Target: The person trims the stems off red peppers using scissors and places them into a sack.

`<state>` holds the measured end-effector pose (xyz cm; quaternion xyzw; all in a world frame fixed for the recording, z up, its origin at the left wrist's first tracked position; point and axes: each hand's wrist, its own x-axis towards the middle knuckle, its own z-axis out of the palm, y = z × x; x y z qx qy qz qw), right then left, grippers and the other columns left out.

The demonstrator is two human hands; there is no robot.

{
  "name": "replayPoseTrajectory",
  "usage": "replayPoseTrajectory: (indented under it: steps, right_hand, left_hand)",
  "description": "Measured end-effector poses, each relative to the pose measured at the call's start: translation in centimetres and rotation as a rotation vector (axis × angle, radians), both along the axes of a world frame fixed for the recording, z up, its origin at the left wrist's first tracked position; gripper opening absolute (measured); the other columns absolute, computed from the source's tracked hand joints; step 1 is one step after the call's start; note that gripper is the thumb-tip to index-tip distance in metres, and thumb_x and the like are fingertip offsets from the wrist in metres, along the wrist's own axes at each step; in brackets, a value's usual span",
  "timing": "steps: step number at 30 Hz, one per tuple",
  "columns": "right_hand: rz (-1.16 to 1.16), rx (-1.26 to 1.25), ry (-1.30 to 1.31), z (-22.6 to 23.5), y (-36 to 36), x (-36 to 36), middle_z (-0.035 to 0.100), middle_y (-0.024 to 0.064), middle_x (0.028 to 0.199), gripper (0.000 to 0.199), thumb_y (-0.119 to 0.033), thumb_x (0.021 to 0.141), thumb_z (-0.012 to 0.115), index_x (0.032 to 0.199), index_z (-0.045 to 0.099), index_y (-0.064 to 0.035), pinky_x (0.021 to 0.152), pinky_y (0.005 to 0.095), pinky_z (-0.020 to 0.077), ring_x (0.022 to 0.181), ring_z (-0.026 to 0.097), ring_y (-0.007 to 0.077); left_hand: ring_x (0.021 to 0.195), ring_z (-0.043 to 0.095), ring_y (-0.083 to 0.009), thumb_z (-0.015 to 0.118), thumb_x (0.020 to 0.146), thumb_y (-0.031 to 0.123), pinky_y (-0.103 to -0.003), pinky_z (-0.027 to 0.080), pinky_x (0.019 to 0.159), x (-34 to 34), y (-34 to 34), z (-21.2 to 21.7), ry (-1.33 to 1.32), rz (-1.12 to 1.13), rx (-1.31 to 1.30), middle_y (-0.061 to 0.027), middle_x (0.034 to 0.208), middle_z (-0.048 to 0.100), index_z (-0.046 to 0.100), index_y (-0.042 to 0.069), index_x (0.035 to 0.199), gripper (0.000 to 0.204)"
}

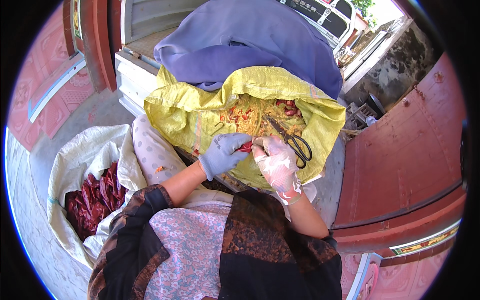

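Observation:
My left hand [223, 154], in a grey glove, pinches a dried red chili pepper [245, 147]. At the chili's other end, the fingers of my right hand [276, 162] are closed on it; that glove is thin, pinkish and patched with white. Both hands meet over the near edge of an open yellow woven sack [280, 77]. Pale yellow chili seeds [245, 122] and red pieces lie in its hollow. Black-handled scissors [301, 150] rest on the sack just beyond my right hand, blades pointing away to the upper left.
To my left stands a white woven sack [82, 150] filled with dark red dried chilies [97, 200]. A blue-purple cloth [245, 40] drapes behind the yellow sack, over the bed of a white vehicle [131, 82]. A red metal door [400, 160] is at right.

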<state>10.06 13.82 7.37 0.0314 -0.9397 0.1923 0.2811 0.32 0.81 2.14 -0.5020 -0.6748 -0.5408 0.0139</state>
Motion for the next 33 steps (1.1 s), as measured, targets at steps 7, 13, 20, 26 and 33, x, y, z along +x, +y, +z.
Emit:
replayPoseTrajectory:
  steps: [7,13,20,26,33]
  right_hand:
    - [-0.17,0.09,0.042,-1.3,-0.3,-0.8,0.059,0.0113,0.069,0.008,0.001,0.07,0.062,0.077,0.058,-0.0037,0.059,0.0315,0.047,0.064,0.059,0.0256]
    - [-0.024,-0.437,-0.034,-1.8,2.7,-1.9,0.057,0.0054,0.062,0.014,-0.014,0.076,0.066,0.074,0.06,-0.0016,0.056,0.0281,0.0448,0.057,0.054,0.0115]
    - [-0.161,-0.49,-0.345,-0.4,5.4,-0.8,0.062,0.0064,0.068,0.016,-0.017,0.077,0.064,0.082,0.062,-0.0019,0.063,0.0306,0.0454,0.066,0.06,0.0171]
    - [-0.018,-0.228,-0.14,-0.3,11.3,-2.8,0.065,0.0113,0.085,0.017,-0.006,0.081,0.055,0.095,0.064,-0.0026,0.068,0.0309,0.0468,0.075,0.062,0.0204]
    - [-0.388,0.151,-0.331,-0.7,18.0,-9.7,0.062,0.0098,0.085,0.021,-0.017,0.082,0.057,0.099,0.064,-0.0058,0.072,0.03,0.0441,0.075,0.058,0.0198]
  left_hand:
    - [0.069,0.057,-0.0331,0.06,0.071,0.006,-0.036,0.046,0.061,-0.1,0.7,-1.0,0.132,0.055,0.132,-0.0165,0.078,0.058,0.058,0.004,0.094,0.023]
    - [0.072,0.06,-0.0226,0.059,0.077,0.006,-0.03,0.047,0.068,-0.4,1.0,-1.4,-0.11,-0.083,0.2,-0.0135,0.082,0.061,0.059,0.003,0.096,0.02]
    - [0.072,0.056,-0.0137,0.058,0.08,0.005,-0.027,0.046,0.07,-0.7,1.4,-1.6,-0.248,-0.099,0.201,-0.0088,0.08,0.061,0.059,0.001,0.097,0.017]
    - [0.077,0.051,-0.0063,0.061,0.082,0.007,-0.022,0.043,0.071,-0.5,0.9,-1.0,-0.614,-0.171,0.121,0.0011,0.083,0.057,0.059,0.004,0.095,0.014]
    - [0.064,0.043,-0.002,0.065,0.079,0.01,-0.018,0.035,0.056,-0.2,0.5,-0.2,-0.837,-0.268,0.101,0.006,0.075,0.049,0.056,0.008,0.093,0.017]
